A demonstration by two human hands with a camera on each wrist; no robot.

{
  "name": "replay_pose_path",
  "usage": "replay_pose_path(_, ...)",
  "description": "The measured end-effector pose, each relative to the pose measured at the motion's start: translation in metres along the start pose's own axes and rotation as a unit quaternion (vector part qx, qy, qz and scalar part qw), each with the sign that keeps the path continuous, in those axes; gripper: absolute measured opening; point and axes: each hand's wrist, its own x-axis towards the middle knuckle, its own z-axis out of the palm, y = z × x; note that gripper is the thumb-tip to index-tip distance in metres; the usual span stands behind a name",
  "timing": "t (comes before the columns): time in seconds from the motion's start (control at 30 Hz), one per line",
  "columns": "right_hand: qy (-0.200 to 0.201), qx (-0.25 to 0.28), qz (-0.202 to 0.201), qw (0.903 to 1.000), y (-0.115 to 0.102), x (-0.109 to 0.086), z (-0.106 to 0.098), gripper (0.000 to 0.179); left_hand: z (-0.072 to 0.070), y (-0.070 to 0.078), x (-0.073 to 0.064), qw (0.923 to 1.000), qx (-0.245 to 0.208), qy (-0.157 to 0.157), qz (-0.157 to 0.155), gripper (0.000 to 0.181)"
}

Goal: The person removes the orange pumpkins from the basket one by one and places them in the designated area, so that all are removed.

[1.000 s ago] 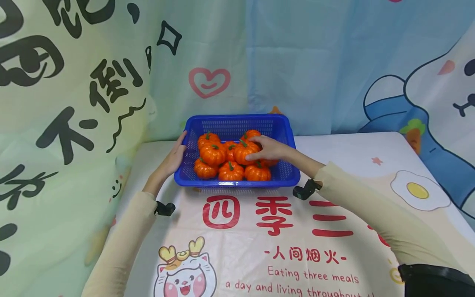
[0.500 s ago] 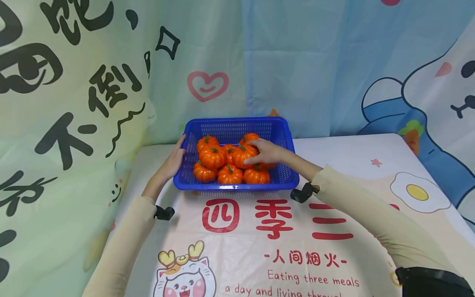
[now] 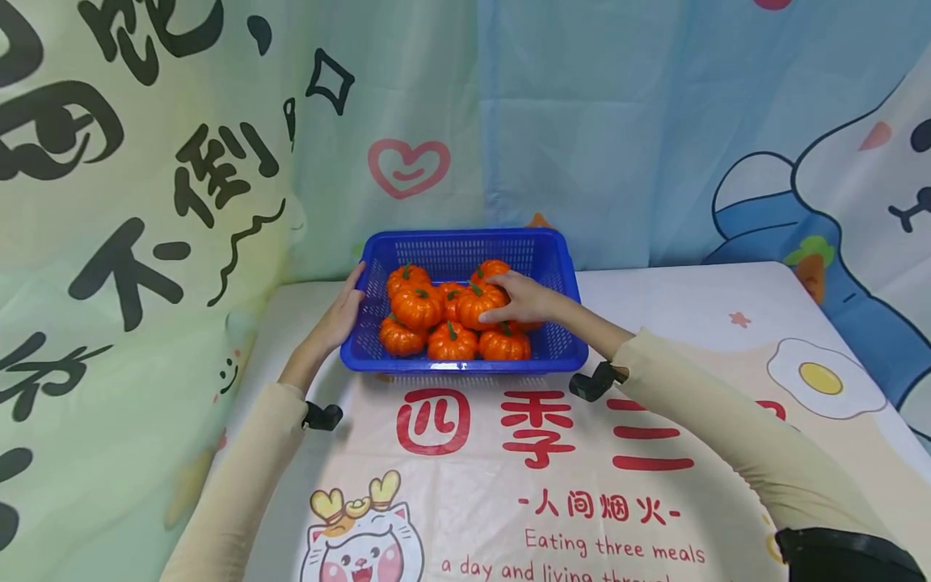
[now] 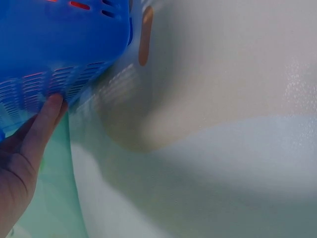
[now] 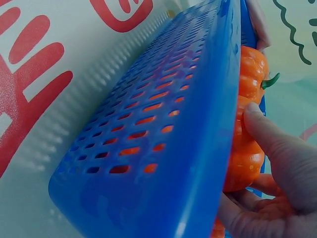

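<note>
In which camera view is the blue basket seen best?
The head view, because the basket shows nearly its whole rim and the pumpkins inside. The left wrist view shows only part of its outside, touched by the left hand; the right wrist view, mainly one slotted wall, close up.

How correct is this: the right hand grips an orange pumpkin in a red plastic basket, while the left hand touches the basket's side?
The colour is wrong: the plastic basket is blue, as the head view shows. The right hand grips an orange pumpkin in it; the left hand touches its side.
</note>
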Motion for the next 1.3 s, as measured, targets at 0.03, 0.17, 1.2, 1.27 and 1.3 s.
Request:
replay_pose_path(0.03,0.003,0.000,0.000,1.0000,0.000,0.000,0.000,0.078,0.000,-0.004,0.002,1.0000,0.002,0.003,0.002,0.060)
replay_pose_path(0.17,0.014,-0.002,0.007,0.9999,-0.002,-0.003,0.000,0.077,0.003,-0.009,0.004,0.9998,0.019,0.008,0.005,0.060)
replay_pose_path(1.2,0.108,0.058,0.007,0.9924,-0.018,-0.062,-0.016,0.074,0.001,-0.010,0.005,0.9991,0.039,0.016,0.002,0.059)
replay_pose_path(1.27,0.109,0.063,0.002,0.9920,-0.019,-0.068,-0.017,0.073,0.001,-0.010,0.004,0.9991,0.040,0.015,-0.002,0.059)
replay_pose_path(1.3,0.109,0.066,0.003,0.9918,-0.019,-0.070,-0.017,0.073,0.001,-0.010,0.004,0.9991,0.040,0.015,-0.004,0.059)
